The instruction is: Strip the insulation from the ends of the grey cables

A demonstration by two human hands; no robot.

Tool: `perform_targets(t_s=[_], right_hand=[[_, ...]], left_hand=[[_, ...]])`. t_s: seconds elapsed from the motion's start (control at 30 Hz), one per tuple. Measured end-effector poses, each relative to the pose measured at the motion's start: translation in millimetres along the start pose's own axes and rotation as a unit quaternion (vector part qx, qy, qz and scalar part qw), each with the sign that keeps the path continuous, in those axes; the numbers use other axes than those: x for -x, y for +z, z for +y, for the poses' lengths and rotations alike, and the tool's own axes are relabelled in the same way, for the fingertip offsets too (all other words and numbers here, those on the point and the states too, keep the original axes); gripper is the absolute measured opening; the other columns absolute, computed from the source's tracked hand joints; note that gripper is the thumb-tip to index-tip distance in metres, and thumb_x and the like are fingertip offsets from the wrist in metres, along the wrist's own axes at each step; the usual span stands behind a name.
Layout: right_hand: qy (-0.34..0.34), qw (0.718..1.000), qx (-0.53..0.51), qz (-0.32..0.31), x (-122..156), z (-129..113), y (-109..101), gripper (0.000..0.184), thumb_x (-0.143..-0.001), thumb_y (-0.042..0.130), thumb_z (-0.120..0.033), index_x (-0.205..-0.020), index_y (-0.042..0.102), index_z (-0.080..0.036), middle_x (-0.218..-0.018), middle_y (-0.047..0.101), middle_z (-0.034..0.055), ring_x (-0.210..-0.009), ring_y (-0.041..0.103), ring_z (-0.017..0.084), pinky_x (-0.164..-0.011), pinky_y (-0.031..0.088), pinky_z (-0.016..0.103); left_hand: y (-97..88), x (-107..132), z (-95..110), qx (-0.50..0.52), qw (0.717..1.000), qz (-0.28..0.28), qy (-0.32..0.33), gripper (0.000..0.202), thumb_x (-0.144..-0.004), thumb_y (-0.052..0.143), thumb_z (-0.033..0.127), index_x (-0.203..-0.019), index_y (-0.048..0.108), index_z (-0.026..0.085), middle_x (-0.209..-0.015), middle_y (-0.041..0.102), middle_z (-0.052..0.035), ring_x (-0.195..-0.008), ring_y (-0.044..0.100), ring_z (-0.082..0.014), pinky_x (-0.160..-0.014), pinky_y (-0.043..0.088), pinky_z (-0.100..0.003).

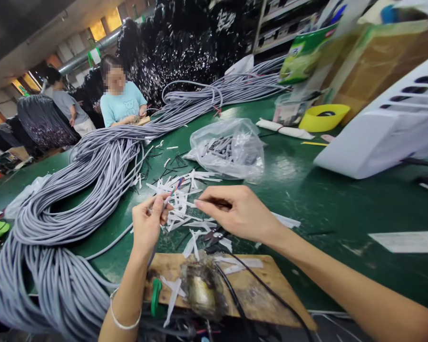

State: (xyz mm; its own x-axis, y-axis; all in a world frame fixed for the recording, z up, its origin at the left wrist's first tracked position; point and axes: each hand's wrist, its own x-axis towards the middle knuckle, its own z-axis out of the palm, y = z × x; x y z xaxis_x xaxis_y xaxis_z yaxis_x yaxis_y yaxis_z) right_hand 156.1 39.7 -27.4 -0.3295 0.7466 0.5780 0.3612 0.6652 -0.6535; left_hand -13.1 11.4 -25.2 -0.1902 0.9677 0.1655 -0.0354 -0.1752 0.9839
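My left hand (pixel 148 223) is closed round the end of a grey cable (pixel 110 244). Thin coloured wires (pixel 176 185) stick out of that end past my fingertips. My right hand (pixel 233 211) hovers just right of it, its fingers pinched together on something thin that I cannot make out. Below both hands lies a scatter of white paper strips (pixel 180 209) on the green table (pixel 306 199). Dark cutters (pixel 214 235) lie among the strips under my right hand.
A big bundle of grey cables (pixel 85 190) runs along the left. A clear bag of cut sleeves (pixel 231 149), a yellow bowl (pixel 323 118) and a white appliance (pixel 381 133) stand beyond. A wooden board (pixel 242 285) with a soldering tool is nearest. Two people work at the far left.
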Motion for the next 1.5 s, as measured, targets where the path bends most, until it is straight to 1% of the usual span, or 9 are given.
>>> perform_targets(t_s=[0.17, 0.4, 0.53, 0.67, 0.77, 1.0, 1.17, 1.33, 1.5], right_hand=[[0.009, 0.998, -0.013, 0.060, 2.0, 1.0, 3.9, 0.036, -0.074, 0.060, -0.039, -0.099, 0.062, -0.014, -0.082, 0.067, 0.0066, -0.062, 0.056, 0.014, -0.049, 0.039, 0.023], [-0.103, 0.994, 0.033, 0.027, 7.3, 0.4, 10.5, 0.025, -0.083, 0.047, -0.018, -0.065, 0.065, -0.014, -0.056, 0.059, 0.0021, -0.050, 0.050, 0.009, -0.049, 0.036, 0.020], [-0.149, 0.981, 0.114, 0.040, 10.3, -2.7, 5.1, 0.030, -0.083, 0.041, -0.017, -0.063, 0.064, -0.016, -0.053, 0.056, 0.0008, -0.044, 0.043, 0.008, -0.045, 0.029, 0.022], [-0.018, 0.998, 0.038, 0.055, 1.2, 4.9, -3.1, 0.026, -0.079, 0.048, -0.023, -0.058, 0.061, -0.016, -0.055, 0.057, 0.0015, -0.051, 0.047, 0.010, -0.051, 0.033, 0.023], [0.079, 0.995, -0.060, 0.020, -6.2, 10.9, -1.9, 0.032, -0.075, 0.052, -0.033, -0.049, 0.053, -0.016, -0.048, 0.049, -0.0004, -0.049, 0.041, 0.010, -0.048, 0.030, 0.024], [0.156, 0.965, -0.205, -0.057, -10.6, 14.2, 12.4, 0.044, -0.073, 0.049, -0.052, -0.052, 0.055, -0.014, -0.050, 0.043, -0.0021, -0.050, 0.036, 0.009, -0.049, 0.027, 0.023], [0.151, 0.977, 0.040, -0.144, -15.0, 36.6, -3.1, 0.034, -0.080, 0.046, -0.041, -0.076, 0.066, -0.014, -0.064, 0.059, 0.0021, -0.058, 0.048, 0.012, -0.054, 0.032, 0.023], [0.064, 0.940, 0.246, -0.226, -6.7, 30.0, -10.4, 0.018, -0.078, 0.055, -0.019, -0.090, 0.068, -0.017, -0.095, 0.064, 0.0093, -0.087, 0.057, 0.019, -0.068, 0.037, 0.025], [0.013, 0.865, 0.327, -0.380, 4.1, 7.7, -9.6, 0.021, -0.071, 0.053, -0.003, -0.075, 0.068, -0.018, -0.080, 0.067, 0.0071, -0.084, 0.059, 0.022, -0.064, 0.034, 0.028]], left_hand=[[7.9, 5.0, 3.7, -0.007, 0.999, -0.041, -0.024, 0.041, -0.064, 0.068, 0.048, -0.074, 0.068, 0.008, -0.051, 0.056, -0.0005, -0.039, 0.040, -0.0042, -0.036, 0.031, -0.016], [4.8, 6.1, -3.8, -0.168, 0.983, -0.054, 0.052, 0.023, -0.071, 0.063, 0.028, -0.082, 0.069, 0.009, -0.059, 0.063, -0.0042, -0.045, 0.049, -0.0096, -0.044, 0.041, -0.022], [6.8, 10.6, -9.9, -0.362, 0.890, -0.107, 0.255, 0.024, -0.075, 0.047, 0.006, -0.082, 0.069, 0.012, -0.073, 0.067, -0.0085, -0.063, 0.058, -0.0147, -0.056, 0.046, -0.024], [9.9, 15.6, -9.2, -0.429, 0.785, -0.151, 0.420, 0.031, -0.079, 0.037, 0.000, -0.089, 0.065, 0.010, -0.076, 0.065, -0.0105, -0.069, 0.058, -0.0154, -0.061, 0.048, -0.024], [8.0, 17.6, -7.2, -0.431, 0.758, -0.096, 0.480, 0.032, -0.080, 0.037, -0.002, -0.096, 0.061, 0.011, -0.075, 0.064, -0.0094, -0.070, 0.057, -0.0153, -0.065, 0.047, -0.025], [7.6, 18.9, -4.4, -0.289, 0.877, -0.061, 0.379, 0.022, -0.080, 0.048, 0.006, -0.086, 0.066, 0.017, -0.080, 0.067, -0.0051, -0.073, 0.059, -0.0143, -0.069, 0.046, -0.026], [5.1, 7.3, -8.1, -0.154, 0.974, -0.068, 0.151, 0.019, -0.084, 0.052, 0.027, -0.092, 0.066, 0.017, -0.086, 0.066, -0.0060, -0.066, 0.055, -0.0119, -0.061, 0.044, -0.023], [1.4, 2.3, -10.3, -0.058, 0.990, -0.080, 0.099, 0.022, -0.079, 0.059, 0.033, -0.097, 0.061, 0.020, -0.087, 0.063, -0.0036, -0.066, 0.053, -0.0102, -0.059, 0.043, -0.020], [0.3, 5.9, -8.5, -0.069, 0.987, -0.075, 0.124, 0.013, -0.080, 0.058, 0.031, -0.089, 0.056, 0.022, -0.079, 0.058, -0.0003, -0.070, 0.055, -0.0110, -0.062, 0.043, -0.020]])
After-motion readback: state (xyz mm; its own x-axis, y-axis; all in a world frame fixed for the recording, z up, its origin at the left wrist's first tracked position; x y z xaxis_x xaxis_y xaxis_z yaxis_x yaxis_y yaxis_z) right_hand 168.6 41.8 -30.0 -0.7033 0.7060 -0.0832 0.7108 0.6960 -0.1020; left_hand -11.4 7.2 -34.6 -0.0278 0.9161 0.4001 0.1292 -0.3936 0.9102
